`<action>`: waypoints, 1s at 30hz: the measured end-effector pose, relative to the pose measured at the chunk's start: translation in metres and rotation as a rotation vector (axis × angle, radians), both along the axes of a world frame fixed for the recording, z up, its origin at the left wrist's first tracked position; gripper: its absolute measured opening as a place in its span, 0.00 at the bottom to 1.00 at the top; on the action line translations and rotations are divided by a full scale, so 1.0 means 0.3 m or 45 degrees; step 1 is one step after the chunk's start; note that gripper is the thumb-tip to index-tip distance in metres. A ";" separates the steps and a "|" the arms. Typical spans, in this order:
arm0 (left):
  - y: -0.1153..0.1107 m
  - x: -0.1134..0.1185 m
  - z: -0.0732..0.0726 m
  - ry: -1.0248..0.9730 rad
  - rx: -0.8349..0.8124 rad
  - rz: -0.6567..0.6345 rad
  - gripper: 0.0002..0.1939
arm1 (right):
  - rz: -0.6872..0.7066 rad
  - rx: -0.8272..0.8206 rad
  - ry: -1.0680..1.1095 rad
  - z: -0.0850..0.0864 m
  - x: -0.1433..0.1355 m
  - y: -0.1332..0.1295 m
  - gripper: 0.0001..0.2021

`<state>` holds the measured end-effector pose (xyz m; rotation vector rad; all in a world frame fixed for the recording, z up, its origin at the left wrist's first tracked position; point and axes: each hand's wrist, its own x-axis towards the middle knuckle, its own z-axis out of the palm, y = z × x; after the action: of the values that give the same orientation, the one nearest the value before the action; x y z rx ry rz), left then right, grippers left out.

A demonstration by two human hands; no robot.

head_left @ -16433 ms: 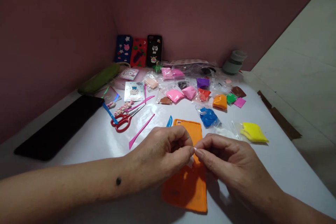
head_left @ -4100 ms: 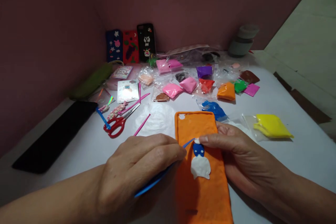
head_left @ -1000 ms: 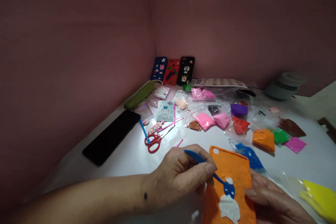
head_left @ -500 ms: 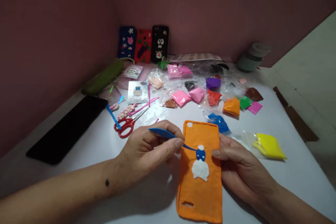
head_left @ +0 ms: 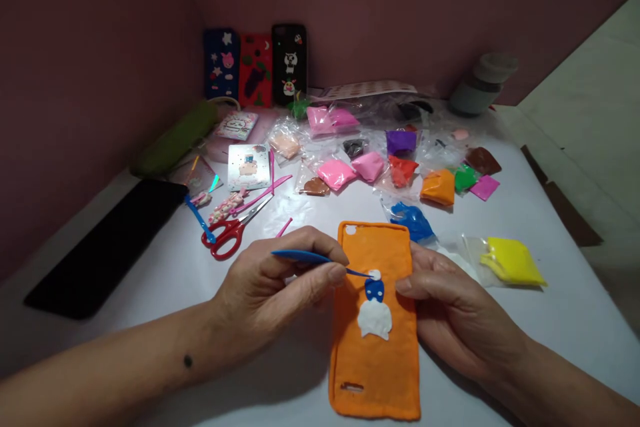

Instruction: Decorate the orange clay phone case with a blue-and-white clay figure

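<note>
My left hand (head_left: 295, 273) pinches a slim blue modelling tool (head_left: 305, 257), its thin tip touching the small white clay piece (head_left: 375, 275) at the top of a figure. Below that piece lie a blue clay shape (head_left: 374, 291) with small white dots and a larger white clay head (head_left: 375, 319) with two points at its lower edge. They all sit on an orange clay-covered phone case (head_left: 375, 373). My right hand (head_left: 445, 300) grips the case by its right edge, thumb on the face; its other fingers are partly hidden behind.
Red-handled scissors (head_left: 227, 239), pink tools (head_left: 263, 195) and a black phone (head_left: 107, 247) lie left. Bags of coloured clay, including blue (head_left: 410, 220) and yellow (head_left: 515, 261), spread across the table. Decorated cases (head_left: 256, 70) lean on the wall; a jar (head_left: 480, 87) stands back right.
The tool tip has shifted up from the blue shape to the small white piece above it. The whole view has shifted slightly; both hands keep their hold.
</note>
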<state>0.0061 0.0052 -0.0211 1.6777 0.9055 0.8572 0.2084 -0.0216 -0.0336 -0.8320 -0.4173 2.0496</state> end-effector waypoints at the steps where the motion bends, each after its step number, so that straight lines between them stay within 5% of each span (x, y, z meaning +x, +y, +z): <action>1: 0.001 -0.001 -0.001 0.011 0.005 -0.004 0.06 | 0.012 0.002 -0.014 0.000 0.000 0.001 0.20; 30: -0.009 0.015 0.040 0.118 0.001 0.001 0.05 | 0.028 0.039 -0.029 -0.011 0.000 -0.001 0.22</action>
<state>0.0104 0.0025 -0.0092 1.7294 0.9687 0.7862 0.2083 -0.0218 -0.0369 -0.8364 -0.4708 2.0504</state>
